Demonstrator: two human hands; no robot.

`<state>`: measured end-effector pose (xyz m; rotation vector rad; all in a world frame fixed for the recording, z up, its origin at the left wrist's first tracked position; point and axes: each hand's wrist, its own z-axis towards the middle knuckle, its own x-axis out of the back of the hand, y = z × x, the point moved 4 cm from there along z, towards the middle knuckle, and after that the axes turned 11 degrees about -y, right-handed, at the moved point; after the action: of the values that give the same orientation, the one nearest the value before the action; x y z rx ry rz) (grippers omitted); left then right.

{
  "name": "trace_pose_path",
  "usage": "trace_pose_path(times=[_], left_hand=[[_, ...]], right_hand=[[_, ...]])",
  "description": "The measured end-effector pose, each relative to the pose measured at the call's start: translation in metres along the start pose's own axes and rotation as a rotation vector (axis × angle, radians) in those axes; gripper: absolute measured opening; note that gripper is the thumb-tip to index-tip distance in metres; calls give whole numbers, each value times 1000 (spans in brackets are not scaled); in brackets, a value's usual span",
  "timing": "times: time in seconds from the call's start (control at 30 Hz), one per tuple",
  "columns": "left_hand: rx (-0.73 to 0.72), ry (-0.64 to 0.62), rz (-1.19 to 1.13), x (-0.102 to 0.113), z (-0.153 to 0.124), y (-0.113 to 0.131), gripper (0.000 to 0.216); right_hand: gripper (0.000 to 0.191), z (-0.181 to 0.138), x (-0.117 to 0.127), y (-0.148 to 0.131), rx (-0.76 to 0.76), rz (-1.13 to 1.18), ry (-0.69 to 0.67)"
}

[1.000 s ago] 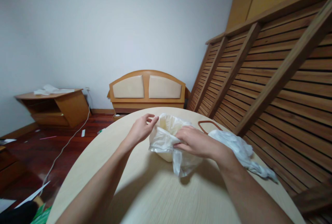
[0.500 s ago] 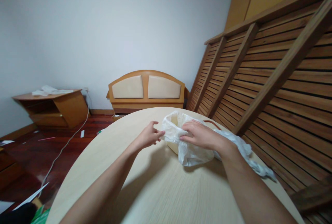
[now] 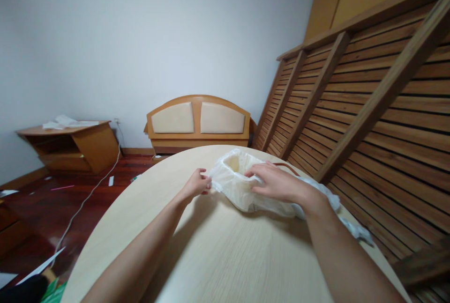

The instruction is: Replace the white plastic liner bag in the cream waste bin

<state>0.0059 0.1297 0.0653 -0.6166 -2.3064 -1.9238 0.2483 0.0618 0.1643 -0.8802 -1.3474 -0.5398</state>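
Note:
A thin white plastic bag [image 3: 236, 186] is draped over a small cream container [image 3: 232, 162] on the round pale-wood table [image 3: 218, 256]. My left hand [image 3: 196, 185] pinches the bag's left edge, fingers closed on it. My right hand [image 3: 277, 183] presses down on the bag's right side, its fingers gripping the plastic. More crumpled white plastic [image 3: 326, 200] trails to the right behind my right wrist. A thin brown loop [image 3: 286, 166] peeks out beyond my right hand.
A slatted wooden bed frame [image 3: 358, 101] leans along the right. A padded headboard [image 3: 198, 122] stands against the far wall. A low wooden cabinet [image 3: 70, 146] sits at left, with a white cable [image 3: 87, 200] and paper scraps on the dark floor.
My left hand went from open above the bag to pinching its left edge. The bag has been pulled down and stretched wider over the container. My right hand shifted slightly right.

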Motion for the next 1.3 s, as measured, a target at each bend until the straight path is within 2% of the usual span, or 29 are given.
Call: trace_pose_path(times=[0.07, 0.17, 0.4, 0.53, 0.63, 0.73, 0.83, 0.93, 1.1, 1.2, 1.23, 1.3], left_hand=[[47, -72, 12, -3, -1, -3, 60], [58, -140, 45, -2, -3, -4, 62], [81, -138, 256, 7, 5, -15, 59], [69, -153, 377, 11, 5, -17, 52], [2, -96, 442, 11, 2, -13, 58], [-90, 18, 483, 5, -4, -12, 57], [-165, 89, 514, -2, -14, -21, 49], [-224, 113, 521, -6, -27, -36, 51], [-342, 172, 447, -17, -46, -50, 63], [-357, 131, 409, -27, -51, -52, 65], [-350, 125, 409, -29, -52, -52, 65], [-333, 120, 407, -32, -53, -55, 67]], right_hand=[[37, 0, 3, -5, -4, 14, 47], [31, 2, 4, -14, 9, -12, 70], [22, -2, 10, -16, 64, -103, 45], [19, -6, 10, -13, 41, -85, 94], [25, -4, 5, -13, 36, -39, 135], [25, 0, 0, -13, 79, -23, 146], [23, 3, -5, -9, 123, -24, 158], [24, 7, -13, -1, 163, -35, 205], [26, 9, -42, 14, 140, -1, 453], [28, 4, -67, 18, 84, 90, 703], [37, 1, -76, 19, 39, 150, 803], [63, -1, -96, 21, -32, 284, 891]])
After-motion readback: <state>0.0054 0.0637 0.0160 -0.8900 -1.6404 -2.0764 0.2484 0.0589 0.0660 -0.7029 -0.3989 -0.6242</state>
